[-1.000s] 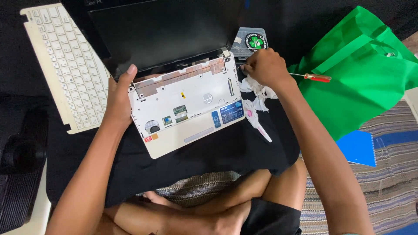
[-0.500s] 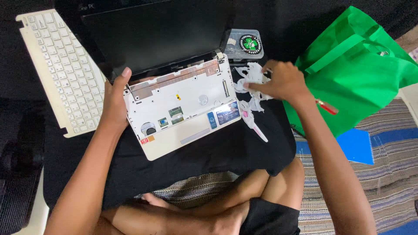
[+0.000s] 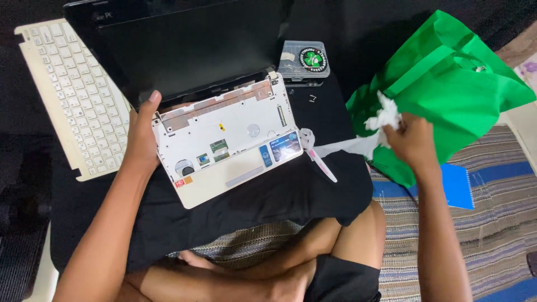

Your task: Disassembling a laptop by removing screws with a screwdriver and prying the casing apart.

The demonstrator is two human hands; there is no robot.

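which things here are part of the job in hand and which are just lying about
In hand:
left hand steadying the opened white laptop base
right hand lifting a white tissue

Lying about:
detached keyboard
small clear parts box
green bag
blue notebook

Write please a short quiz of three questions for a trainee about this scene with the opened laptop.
1. True or false: the left hand grips the laptop at its left edge.
2. What does the right hand hold? A) screwdriver B) white tissue C) keyboard
3. Where does the removed keyboard lie, seen from the laptop?

Key: 1 true; 2 B; 3 to its left, on the black cloth.
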